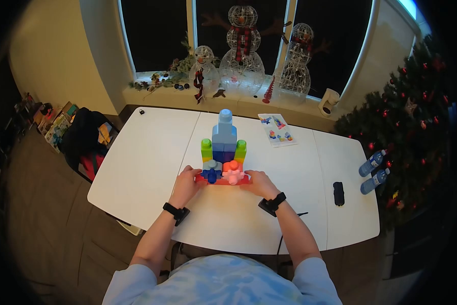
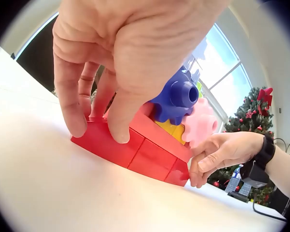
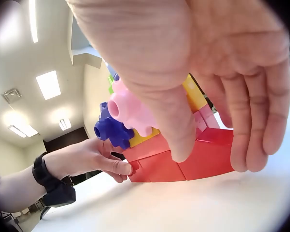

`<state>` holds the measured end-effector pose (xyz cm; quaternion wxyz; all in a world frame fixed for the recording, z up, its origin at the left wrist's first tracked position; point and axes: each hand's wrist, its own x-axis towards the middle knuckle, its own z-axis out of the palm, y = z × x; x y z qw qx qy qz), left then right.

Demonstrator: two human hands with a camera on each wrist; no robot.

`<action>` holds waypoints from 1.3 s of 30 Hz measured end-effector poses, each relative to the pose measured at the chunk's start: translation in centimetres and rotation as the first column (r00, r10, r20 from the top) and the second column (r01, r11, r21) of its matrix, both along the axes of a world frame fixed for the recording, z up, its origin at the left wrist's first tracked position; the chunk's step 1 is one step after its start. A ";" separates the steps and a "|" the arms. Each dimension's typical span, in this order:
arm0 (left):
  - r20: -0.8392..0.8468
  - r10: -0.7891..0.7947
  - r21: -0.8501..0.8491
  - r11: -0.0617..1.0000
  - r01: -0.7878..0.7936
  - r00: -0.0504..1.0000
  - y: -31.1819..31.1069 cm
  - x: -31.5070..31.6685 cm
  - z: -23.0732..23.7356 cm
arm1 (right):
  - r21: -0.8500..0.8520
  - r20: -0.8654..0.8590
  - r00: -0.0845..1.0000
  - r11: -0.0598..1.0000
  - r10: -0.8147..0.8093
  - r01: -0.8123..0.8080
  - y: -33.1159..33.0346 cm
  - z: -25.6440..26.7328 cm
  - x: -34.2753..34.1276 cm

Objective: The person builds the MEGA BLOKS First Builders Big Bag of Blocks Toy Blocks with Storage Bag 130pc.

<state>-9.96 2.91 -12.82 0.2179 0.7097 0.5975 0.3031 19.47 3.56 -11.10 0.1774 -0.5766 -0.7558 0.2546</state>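
Note:
A toy building-block structure stands on the white table (image 1: 142, 168). Red blocks (image 2: 147, 157) form its low front row, with a dark blue gear (image 2: 176, 99) and a pink gear (image 2: 201, 122) mounted above. Behind them, a light blue block tower (image 1: 224, 134) rises between two green blocks (image 1: 206, 149). My left hand (image 1: 187, 184) grips the left end of the red row, thumb on the front face and fingers around the end. At the opposite end my right hand (image 1: 260, 184) holds the row likewise, its thumb against the front.
A picture sheet (image 1: 280, 136) lies behind the structure to the right. Two water bottles (image 1: 372, 163) and a black pouch (image 1: 338, 193) are by the table's right side. A black cable (image 1: 280, 244) hangs near my right forearm. Wire snowmen (image 1: 242, 51) line the windowsill.

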 end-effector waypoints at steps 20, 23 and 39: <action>-0.156 -0.016 0.132 0.991 0.037 0.988 11.1 0.5 -1.8 | 0.079 0.070 0.997 0.997 -0.021 0.016 12.5 -2.2 0.5; -0.144 0.004 0.085 0.996 0.009 0.990 10.5 0.6 -1.5 | 0.037 0.161 0.986 0.999 0.032 -0.038 12.9 -3.0 0.7; 0.012 0.127 -0.113 0.986 -0.125 0.992 4.9 -3.4 0.4 | 0.105 0.388 0.858 0.941 -0.336 0.321 10.6 -5.8 10.5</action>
